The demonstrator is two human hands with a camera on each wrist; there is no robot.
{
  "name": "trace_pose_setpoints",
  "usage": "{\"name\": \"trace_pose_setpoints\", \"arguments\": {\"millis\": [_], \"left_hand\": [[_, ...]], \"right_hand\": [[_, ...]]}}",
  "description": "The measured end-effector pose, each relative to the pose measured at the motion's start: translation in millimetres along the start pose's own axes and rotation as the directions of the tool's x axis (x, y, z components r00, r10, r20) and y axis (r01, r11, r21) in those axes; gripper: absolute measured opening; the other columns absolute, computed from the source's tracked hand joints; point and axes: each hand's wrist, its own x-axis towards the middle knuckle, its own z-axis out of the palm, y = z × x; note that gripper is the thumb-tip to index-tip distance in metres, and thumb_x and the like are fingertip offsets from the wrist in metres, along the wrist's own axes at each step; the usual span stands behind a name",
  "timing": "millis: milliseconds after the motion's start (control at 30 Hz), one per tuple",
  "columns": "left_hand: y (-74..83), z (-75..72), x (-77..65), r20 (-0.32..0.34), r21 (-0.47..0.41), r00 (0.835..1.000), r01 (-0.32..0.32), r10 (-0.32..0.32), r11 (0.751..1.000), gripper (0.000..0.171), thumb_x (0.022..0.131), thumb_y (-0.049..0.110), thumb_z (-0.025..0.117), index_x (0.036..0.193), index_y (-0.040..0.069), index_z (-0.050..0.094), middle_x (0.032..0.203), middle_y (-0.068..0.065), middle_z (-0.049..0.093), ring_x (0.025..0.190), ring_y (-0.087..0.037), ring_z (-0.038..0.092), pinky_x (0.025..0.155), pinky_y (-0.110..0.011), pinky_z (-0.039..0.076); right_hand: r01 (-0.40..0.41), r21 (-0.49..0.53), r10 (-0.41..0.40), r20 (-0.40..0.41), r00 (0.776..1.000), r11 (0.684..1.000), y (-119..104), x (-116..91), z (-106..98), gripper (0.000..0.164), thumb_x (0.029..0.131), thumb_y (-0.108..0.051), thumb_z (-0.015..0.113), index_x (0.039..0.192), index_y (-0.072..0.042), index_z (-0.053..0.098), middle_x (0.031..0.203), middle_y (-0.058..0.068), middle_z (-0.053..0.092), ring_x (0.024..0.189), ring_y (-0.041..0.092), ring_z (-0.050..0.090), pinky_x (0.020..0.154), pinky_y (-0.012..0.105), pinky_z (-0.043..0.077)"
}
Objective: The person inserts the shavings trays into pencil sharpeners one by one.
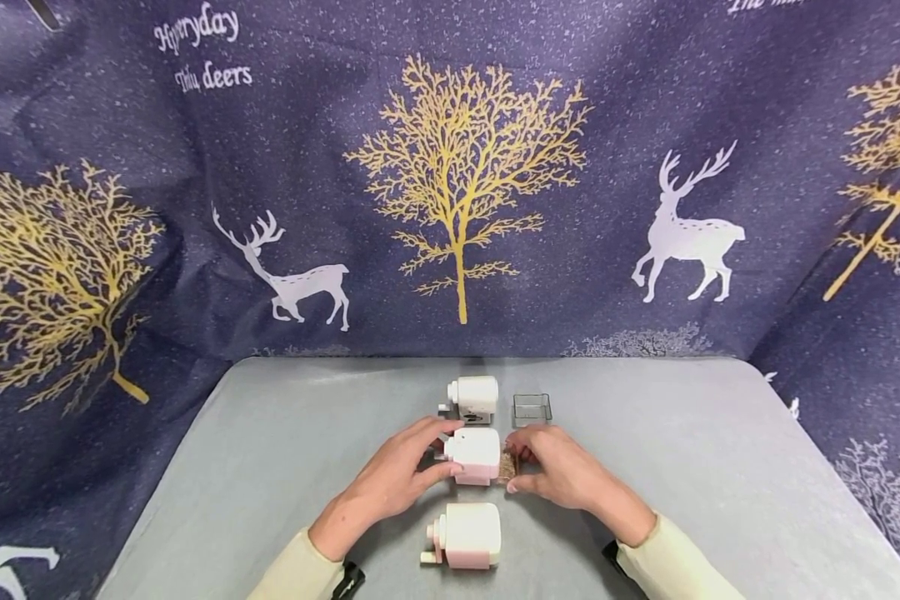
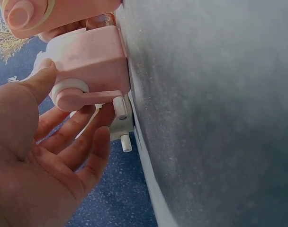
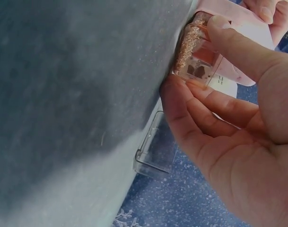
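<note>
A pink-and-white crank pencil sharpener stands in the middle of a row of three. My left hand grips it at the crank end, thumb on one side and fingers round the other; its crank arm shows in the left wrist view. On the opposite end, my right hand pinches a clear drawer between thumb and fingers. Brown shavings lie along the drawer, which is partly out of the sharpener body in the right wrist view.
A white sharpener stands behind, with a separate clear drawer to its right. Nearer me is another pink-and-white sharpener, its crank to the left. All stand on a grey table before a dark blue printed cloth.
</note>
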Motion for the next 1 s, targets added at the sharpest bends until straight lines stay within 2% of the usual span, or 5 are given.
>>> {"name": "trace_pose_setpoints", "arguments": {"millis": [333, 600, 1000], "left_hand": [[-0.2, 0.7, -0.5, 0.002, -0.011, 1.000, 0.006, -0.006, 1.000, 0.057, 0.094, 0.046, 0.060, 0.146, 0.034, 0.042, 0.134, 0.015, 0.049, 0.106, -0.004, 0.055, 0.087, -0.035, 0.051], [-0.8, -0.2, -1.7, -0.019, -0.029, 1.000, -0.001, 0.001, 1.000, 0.056, 0.092, 0.045, 0.062, 0.144, 0.033, 0.045, 0.133, 0.015, 0.051, 0.106, -0.005, 0.056, 0.090, -0.036, 0.050], [-1.1, -0.3, 0.5, -0.017, -0.046, 1.000, 0.004, -0.005, 0.999, 0.056, 0.092, 0.046, 0.062, 0.144, 0.032, 0.046, 0.132, 0.014, 0.052, 0.106, -0.005, 0.056, 0.089, -0.036, 0.050]], "right_hand": [[0.024, -0.016, -0.024, 0.005, 1.000, 1.000, -0.8, 2.7, 2.3, 0.038, 0.071, -0.027, 0.085, 0.101, -0.008, 0.070, 0.087, -0.001, 0.065, 0.077, 0.014, 0.061, 0.071, 0.032, 0.055], [0.022, 0.007, -0.022, 0.011, 1.000, 1.000, -2.8, 4.9, 3.4, 0.034, 0.071, -0.025, 0.085, 0.097, -0.010, 0.070, 0.084, -0.001, 0.064, 0.075, 0.014, 0.060, 0.068, 0.030, 0.055], [0.007, 0.008, -0.008, 0.006, 1.000, 1.000, -5.0, 7.1, 3.6, 0.030, 0.070, -0.025, 0.085, 0.092, -0.014, 0.069, 0.083, -0.002, 0.064, 0.073, 0.014, 0.060, 0.066, 0.029, 0.054]]}}
